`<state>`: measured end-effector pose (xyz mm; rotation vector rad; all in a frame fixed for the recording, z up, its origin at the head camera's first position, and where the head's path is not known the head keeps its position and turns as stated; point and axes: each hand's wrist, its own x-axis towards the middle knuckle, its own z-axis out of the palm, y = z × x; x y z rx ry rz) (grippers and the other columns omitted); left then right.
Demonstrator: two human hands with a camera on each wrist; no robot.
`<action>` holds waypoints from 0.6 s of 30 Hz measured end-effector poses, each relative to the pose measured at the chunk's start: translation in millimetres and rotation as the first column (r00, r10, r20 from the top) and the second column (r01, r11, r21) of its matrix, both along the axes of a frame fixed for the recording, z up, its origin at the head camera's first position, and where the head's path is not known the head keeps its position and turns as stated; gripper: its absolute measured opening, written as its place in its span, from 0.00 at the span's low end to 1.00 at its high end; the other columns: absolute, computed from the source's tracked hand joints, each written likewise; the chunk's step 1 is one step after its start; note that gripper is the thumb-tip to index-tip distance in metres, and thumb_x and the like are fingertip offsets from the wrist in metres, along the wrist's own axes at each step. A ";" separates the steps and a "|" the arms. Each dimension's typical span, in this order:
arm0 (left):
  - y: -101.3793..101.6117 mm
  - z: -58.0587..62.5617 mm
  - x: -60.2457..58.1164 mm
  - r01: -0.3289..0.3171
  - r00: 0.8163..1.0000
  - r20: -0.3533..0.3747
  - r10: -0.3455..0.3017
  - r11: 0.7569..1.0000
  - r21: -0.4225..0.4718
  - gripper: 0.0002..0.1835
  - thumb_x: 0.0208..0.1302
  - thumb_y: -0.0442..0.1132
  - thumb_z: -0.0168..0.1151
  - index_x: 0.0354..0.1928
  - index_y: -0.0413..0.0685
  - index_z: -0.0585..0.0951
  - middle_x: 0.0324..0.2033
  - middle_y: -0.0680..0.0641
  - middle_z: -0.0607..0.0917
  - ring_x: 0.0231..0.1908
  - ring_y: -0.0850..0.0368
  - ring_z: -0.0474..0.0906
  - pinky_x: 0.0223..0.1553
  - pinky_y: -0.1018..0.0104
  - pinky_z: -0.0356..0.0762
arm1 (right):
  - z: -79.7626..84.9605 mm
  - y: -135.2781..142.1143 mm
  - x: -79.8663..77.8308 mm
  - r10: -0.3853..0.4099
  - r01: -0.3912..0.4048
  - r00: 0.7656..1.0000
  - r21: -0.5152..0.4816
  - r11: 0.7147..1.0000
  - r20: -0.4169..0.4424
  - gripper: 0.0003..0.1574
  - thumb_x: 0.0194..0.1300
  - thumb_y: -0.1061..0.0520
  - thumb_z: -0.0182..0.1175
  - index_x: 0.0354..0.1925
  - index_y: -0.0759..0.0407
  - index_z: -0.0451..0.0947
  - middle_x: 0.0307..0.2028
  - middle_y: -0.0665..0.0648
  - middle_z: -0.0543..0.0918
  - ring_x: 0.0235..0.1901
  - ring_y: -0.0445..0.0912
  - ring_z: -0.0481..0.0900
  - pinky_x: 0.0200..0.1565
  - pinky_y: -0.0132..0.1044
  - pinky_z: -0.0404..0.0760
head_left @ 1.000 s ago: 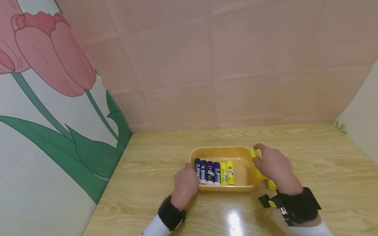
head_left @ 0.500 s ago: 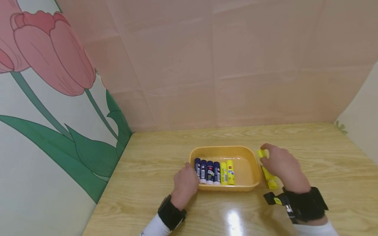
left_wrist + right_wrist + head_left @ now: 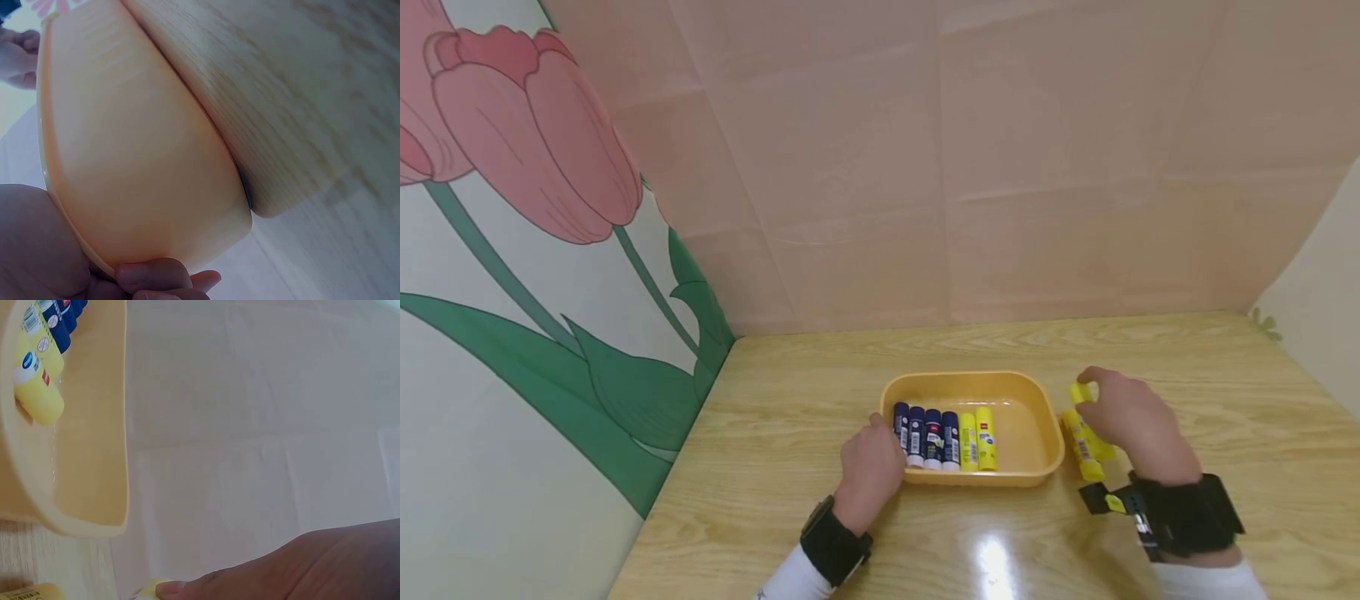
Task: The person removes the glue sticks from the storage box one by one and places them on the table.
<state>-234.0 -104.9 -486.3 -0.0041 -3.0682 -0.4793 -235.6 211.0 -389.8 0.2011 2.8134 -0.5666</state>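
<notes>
My left hand point(image 3: 874, 460) grips the left end of a yellow-orange plastic tray point(image 3: 1018, 479). In the left wrist view, the fingers point(image 3: 153, 275) curl over the tray's rim against its outer wall. Several dark blue glue sticks point(image 3: 933, 437) lie side by side in the tray, followed by two yellow glue sticks point(image 3: 986, 440). To the tray's right, my right hand point(image 3: 1138, 423) pinches another yellow glue stick point(image 3: 1080, 393), partly hidden by the fingers. Beside it, one more yellow glue stick point(image 3: 1084, 450) lies on the table, close to the tray's right end.
The wood-grain table point(image 3: 790, 400) carries everything. Behind it hangs a pinkish sheet point(image 3: 940, 208), and a wall with painted tulips point(image 3: 535, 150) borders the left side. Light glares off the table point(image 3: 995, 567) in front of the tray.
My right hand has moved right with its yellow glue stick, from the tray's right end to past the glue stick on the table, which now shows more fully. The left hand stays put.
</notes>
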 end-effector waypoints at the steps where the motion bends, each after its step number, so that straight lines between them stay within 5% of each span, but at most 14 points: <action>1: 0.0 -0.1 0.2 -0.001 1.000 0.000 0.001 1.000 0.001 0.14 0.73 0.42 0.52 0.45 0.35 0.74 0.20 0.47 0.73 0.18 0.56 0.70 0.18 0.64 0.69 | -0.5 1.1 -0.5 -0.001 0.001 1.000 0.003 1.000 0.003 0.35 0.69 0.55 0.59 0.66 0.72 0.62 0.54 0.81 0.72 0.38 0.61 0.76 0.36 0.54 0.79; 6: 0.1 0.9 0.8 -0.006 1.000 0.007 0.006 1.000 0.002 0.14 0.73 0.42 0.53 0.46 0.35 0.75 0.20 0.47 0.73 0.18 0.56 0.70 0.19 0.64 0.70 | -3.1 8.7 -2.5 0.000 0.000 1.000 0.008 1.000 0.010 0.36 0.69 0.55 0.60 0.65 0.73 0.62 0.55 0.82 0.72 0.40 0.63 0.76 0.39 0.60 0.79; 18: -0.4 1.6 1.1 -0.009 1.000 0.017 0.009 1.000 0.001 0.15 0.72 0.42 0.54 0.47 0.34 0.75 0.21 0.47 0.73 0.19 0.56 0.71 0.19 0.64 0.71 | -9.5 25.0 -6.5 -0.006 0.008 0.995 -0.018 1.000 0.098 0.37 0.64 0.56 0.57 0.65 0.74 0.61 0.52 0.80 0.74 0.39 0.61 0.75 0.36 0.55 0.77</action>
